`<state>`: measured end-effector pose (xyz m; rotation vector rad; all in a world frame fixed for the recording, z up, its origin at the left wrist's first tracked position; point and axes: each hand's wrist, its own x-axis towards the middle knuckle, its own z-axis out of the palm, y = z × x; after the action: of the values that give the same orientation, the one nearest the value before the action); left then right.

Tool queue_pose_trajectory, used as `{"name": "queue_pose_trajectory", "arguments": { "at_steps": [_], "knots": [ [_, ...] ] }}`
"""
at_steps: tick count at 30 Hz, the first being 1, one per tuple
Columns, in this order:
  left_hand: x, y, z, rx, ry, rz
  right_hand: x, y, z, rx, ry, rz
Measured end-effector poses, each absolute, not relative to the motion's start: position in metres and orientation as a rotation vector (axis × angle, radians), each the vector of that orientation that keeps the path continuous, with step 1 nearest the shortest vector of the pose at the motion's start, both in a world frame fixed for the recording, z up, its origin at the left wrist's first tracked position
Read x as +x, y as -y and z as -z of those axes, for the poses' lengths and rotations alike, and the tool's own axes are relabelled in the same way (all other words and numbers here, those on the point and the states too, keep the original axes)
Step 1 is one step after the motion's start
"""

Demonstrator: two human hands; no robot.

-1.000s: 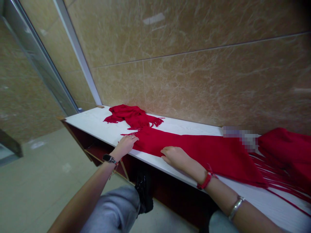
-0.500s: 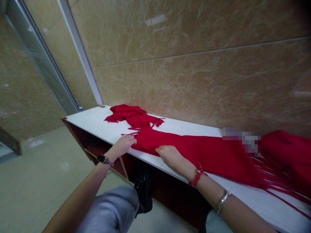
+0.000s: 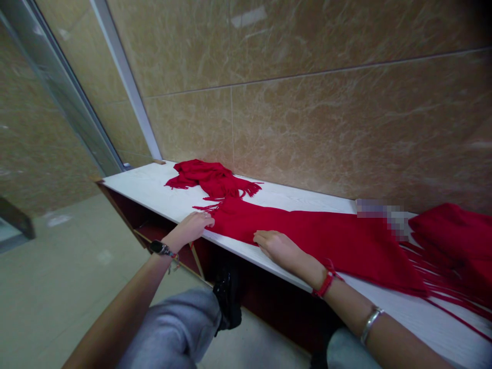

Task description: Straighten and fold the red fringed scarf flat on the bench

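Observation:
A long red fringed scarf [image 3: 326, 238] lies spread along the white cabinet top [image 3: 142, 187]. At its left end, by the front corner, my left hand [image 3: 194, 226] has its fingers closed on the cloth edge. My right hand [image 3: 279, 249] rests on the scarf's front edge, farther right, with its fingers loosely stretched and the palm turned down. Behind my left hand sits a crumpled red scarf [image 3: 207, 177] with fringe. More folded red cloth [image 3: 455, 236] is at the far right, beside long loose fringe strands.
A tiled wall [image 3: 288, 128] runs along the back of the cabinet. Below the top are open dark red compartments [image 3: 154, 225]. My knee and a black shoe [image 3: 227, 300] are close to the cabinet front. A blurred-out item [image 3: 380, 212] stands near the wall.
My right hand has slid slightly right along the scarf's front edge, and its fingers have loosened from a closed shape. My left hand stays at the scarf's left end.

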<state>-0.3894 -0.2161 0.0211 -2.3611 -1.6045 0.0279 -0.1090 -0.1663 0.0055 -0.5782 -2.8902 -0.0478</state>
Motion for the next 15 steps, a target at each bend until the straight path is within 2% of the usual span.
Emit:
{"name": "queue_pose_trajectory", "arguments": {
  "at_steps": [5,11,15],
  "knots": [
    [-0.3871,0.2153,-0.0221,-2.312,1.655,0.032,-0.1090,0.1653,-0.0029,-0.605,2.832,-0.024],
    [-0.3856,0.2176,-0.0206,-2.258,1.629,0.324,-0.1091,0.1644,-0.0011,-0.716,2.689,-0.103],
    [-0.3882,0.2187,-0.0188,-2.457,1.523,0.215,-0.1089,0.1652,-0.0010,-0.668,2.773,-0.092]
  ]
}}
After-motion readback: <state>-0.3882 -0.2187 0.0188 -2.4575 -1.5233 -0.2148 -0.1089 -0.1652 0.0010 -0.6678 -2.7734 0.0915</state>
